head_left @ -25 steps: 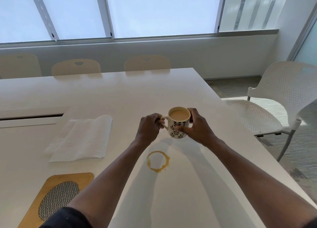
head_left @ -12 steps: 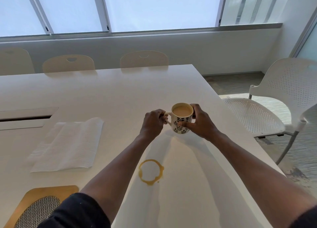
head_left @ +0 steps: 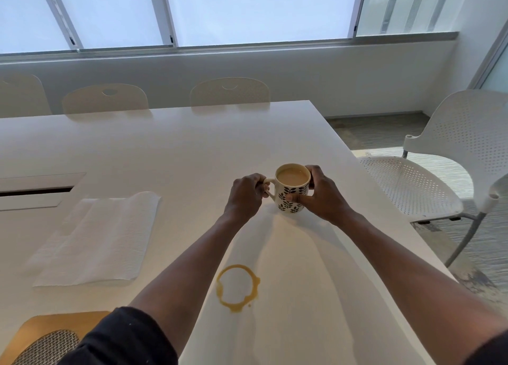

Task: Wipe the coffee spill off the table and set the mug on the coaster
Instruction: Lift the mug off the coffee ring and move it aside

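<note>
Lying at the near left corner of the table (head_left: 178, 150), a wooden coaster (head_left: 49, 329) with a woven mesh oval inset is partly hidden by a dark sleeve (head_left: 123, 337). Just beyond, near the middle of the near edge, a thin brown coffee ring (head_left: 237, 287) stains the smooth white top. Left of it, a crinkled white paper towel (head_left: 101, 238) lies flat. Farther in, toward the right edge, a cream ceramic mug (head_left: 292, 190) with dark leaf prints, full of milky coffee, sits at the tabletop. The left hand (head_left: 246, 195) closes on its handle; the right hand (head_left: 320, 195) wraps its round side. A perforated white plastic chair (head_left: 439, 177) stands past the right edge.
</note>
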`<action>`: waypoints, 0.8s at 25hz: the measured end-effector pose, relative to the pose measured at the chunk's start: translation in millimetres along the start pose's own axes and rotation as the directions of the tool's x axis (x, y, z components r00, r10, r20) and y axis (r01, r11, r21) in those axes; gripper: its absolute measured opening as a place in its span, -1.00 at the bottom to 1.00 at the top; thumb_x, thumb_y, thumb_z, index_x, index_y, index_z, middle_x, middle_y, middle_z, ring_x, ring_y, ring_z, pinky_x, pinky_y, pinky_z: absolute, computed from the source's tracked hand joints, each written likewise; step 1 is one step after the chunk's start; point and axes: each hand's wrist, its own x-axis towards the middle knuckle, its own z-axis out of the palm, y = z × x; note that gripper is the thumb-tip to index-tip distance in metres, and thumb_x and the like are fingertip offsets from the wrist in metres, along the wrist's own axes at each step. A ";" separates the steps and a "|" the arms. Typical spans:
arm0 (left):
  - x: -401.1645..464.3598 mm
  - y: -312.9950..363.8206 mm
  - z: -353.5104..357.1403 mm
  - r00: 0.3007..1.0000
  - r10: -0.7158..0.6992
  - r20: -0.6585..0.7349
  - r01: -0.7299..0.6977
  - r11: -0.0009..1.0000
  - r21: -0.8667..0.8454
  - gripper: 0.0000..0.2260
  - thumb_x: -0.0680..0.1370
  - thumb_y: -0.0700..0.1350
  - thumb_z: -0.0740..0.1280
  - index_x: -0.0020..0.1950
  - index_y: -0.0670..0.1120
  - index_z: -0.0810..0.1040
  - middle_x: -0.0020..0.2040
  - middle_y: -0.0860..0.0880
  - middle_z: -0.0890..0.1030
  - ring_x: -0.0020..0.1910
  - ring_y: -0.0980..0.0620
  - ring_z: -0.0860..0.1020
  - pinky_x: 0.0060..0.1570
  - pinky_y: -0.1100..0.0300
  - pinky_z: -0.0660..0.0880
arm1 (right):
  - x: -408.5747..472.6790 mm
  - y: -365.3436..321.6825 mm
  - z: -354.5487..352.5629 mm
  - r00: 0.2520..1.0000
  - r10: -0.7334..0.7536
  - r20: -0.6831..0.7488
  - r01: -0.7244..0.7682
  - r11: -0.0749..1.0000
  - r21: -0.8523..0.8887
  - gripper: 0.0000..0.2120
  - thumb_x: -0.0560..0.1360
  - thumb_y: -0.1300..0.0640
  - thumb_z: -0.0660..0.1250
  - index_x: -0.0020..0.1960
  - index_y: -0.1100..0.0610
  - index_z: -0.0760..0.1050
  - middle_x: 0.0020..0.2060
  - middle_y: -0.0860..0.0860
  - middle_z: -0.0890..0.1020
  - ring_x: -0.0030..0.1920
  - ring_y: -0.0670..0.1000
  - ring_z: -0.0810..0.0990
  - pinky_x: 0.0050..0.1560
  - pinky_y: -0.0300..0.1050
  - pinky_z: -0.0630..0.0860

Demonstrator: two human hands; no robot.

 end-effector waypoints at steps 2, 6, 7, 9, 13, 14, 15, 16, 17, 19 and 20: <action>2.8 -2.1 2.6 1.000 -0.010 -0.003 0.010 1.000 -0.015 -0.87 0.58 -0.30 0.29 -0.04 -0.20 0.63 -0.25 -0.12 0.69 -0.21 -0.07 0.67 -0.04 -0.05 0.61 | 2.2 1.9 0.6 1.000 0.000 -0.002 0.000 1.000 -0.004 -0.31 0.29 -0.08 0.60 0.27 0.08 0.34 0.03 -0.04 0.59 0.03 0.00 0.59 0.04 0.04 0.59; 5.2 -4.6 8.2 1.000 -0.025 -0.001 0.025 0.999 -0.027 -0.88 0.58 -0.29 0.30 -0.04 -0.19 0.64 -0.26 -0.10 0.69 -0.22 -0.05 0.67 -0.05 -0.05 0.62 | 4.6 6.6 0.1 1.000 0.015 0.009 -0.015 1.000 -0.007 -0.31 0.29 -0.08 0.59 0.27 0.08 0.34 0.04 -0.05 0.59 0.05 -0.01 0.58 0.07 0.06 0.59; 6.1 -4.7 8.8 1.000 -0.025 0.001 0.025 0.999 -0.024 -0.88 0.58 -0.29 0.30 -0.04 -0.18 0.64 -0.26 -0.10 0.69 -0.22 -0.04 0.67 -0.05 -0.05 0.62 | 4.9 7.4 -0.1 1.000 0.018 0.011 -0.018 1.000 -0.005 -0.31 0.29 -0.08 0.59 0.27 0.08 0.34 0.04 -0.05 0.59 0.05 -0.01 0.58 0.07 0.07 0.59; 7.6 -5.3 10.1 1.000 -0.023 0.003 0.023 0.999 -0.022 -0.88 0.58 -0.29 0.30 -0.05 -0.17 0.64 -0.25 -0.09 0.69 -0.22 -0.03 0.68 -0.05 -0.05 0.62 | 4.8 8.9 0.4 1.000 0.021 0.010 -0.021 1.000 0.001 -0.32 0.29 -0.07 0.59 0.27 0.09 0.34 0.05 -0.03 0.60 0.05 0.01 0.59 0.07 0.08 0.59; 8.8 -6.1 12.4 1.000 -0.028 0.005 0.028 0.999 -0.018 -0.89 0.58 -0.28 0.31 -0.03 -0.19 0.63 -0.24 -0.09 0.69 -0.23 -0.02 0.68 -0.05 -0.05 0.62 | 4.2 10.5 2.2 0.999 0.035 0.006 -0.035 0.999 0.005 -0.31 0.30 -0.08 0.59 0.28 0.10 0.34 0.05 -0.02 0.60 0.06 0.03 0.59 0.07 0.09 0.59; 8.6 -5.9 12.6 1.000 -0.029 0.006 0.029 0.999 -0.016 -0.89 0.58 -0.28 0.31 -0.02 -0.19 0.63 -0.24 -0.09 0.69 -0.23 -0.02 0.68 -0.05 -0.05 0.62 | 4.5 10.8 2.2 0.999 0.038 0.008 -0.038 0.999 0.002 -0.31 0.30 -0.08 0.59 0.28 0.10 0.34 0.05 -0.01 0.60 0.06 0.03 0.59 0.07 0.10 0.59; 8.7 -5.5 12.5 1.000 -0.031 0.006 0.031 0.999 -0.016 -0.89 0.59 -0.28 0.31 -0.02 -0.19 0.63 -0.23 -0.09 0.69 -0.23 -0.02 0.68 -0.05 -0.04 0.62 | 4.6 11.0 2.2 0.999 0.039 0.009 -0.039 0.999 0.000 -0.31 0.30 -0.08 0.59 0.28 0.11 0.34 0.05 -0.01 0.60 0.06 0.04 0.59 0.07 0.10 0.59; 9.0 -5.3 12.4 0.999 -0.032 0.006 0.032 0.999 -0.015 -0.89 0.59 -0.28 0.31 -0.02 -0.20 0.64 -0.23 -0.09 0.69 -0.22 -0.02 0.68 -0.05 -0.04 0.62 | 4.9 11.2 2.2 0.999 0.041 0.012 -0.041 0.999 -0.001 -0.31 0.30 -0.08 0.58 0.28 0.11 0.34 0.05 0.00 0.60 0.06 0.04 0.59 0.07 0.10 0.59; 9.4 -5.3 12.5 0.999 -0.033 0.005 0.033 0.999 -0.013 -0.89 0.59 -0.27 0.31 -0.01 -0.20 0.64 -0.23 -0.09 0.69 -0.22 -0.02 0.68 -0.05 -0.03 0.62 | 5.1 11.3 2.2 0.999 0.042 0.013 -0.042 0.999 -0.002 -0.31 0.30 -0.08 0.58 0.29 0.11 0.34 0.05 0.00 0.60 0.05 0.04 0.59 0.06 0.09 0.59; 8.8 -5.4 12.4 0.999 -0.037 0.001 0.037 0.999 -0.007 -0.89 0.59 -0.26 0.32 -0.01 -0.20 0.64 -0.24 -0.09 0.69 -0.22 -0.02 0.67 -0.06 -0.03 0.62 | 5.7 11.4 2.6 0.999 0.043 0.012 -0.043 0.999 -0.005 -0.29 0.30 -0.09 0.58 0.29 0.11 0.34 0.05 -0.01 0.60 0.06 0.03 0.58 0.05 0.06 0.59; 8.0 -5.0 12.4 0.999 -0.041 0.000 0.041 0.999 -0.007 -0.90 0.59 -0.25 0.32 -0.01 -0.20 0.64 -0.24 -0.08 0.69 -0.22 -0.02 0.67 -0.06 -0.03 0.62 | 5.8 11.6 2.9 0.999 0.042 0.010 -0.042 0.999 -0.007 -0.29 0.30 -0.10 0.58 0.29 0.11 0.34 0.05 -0.01 0.60 0.06 0.03 0.58 0.04 0.03 0.59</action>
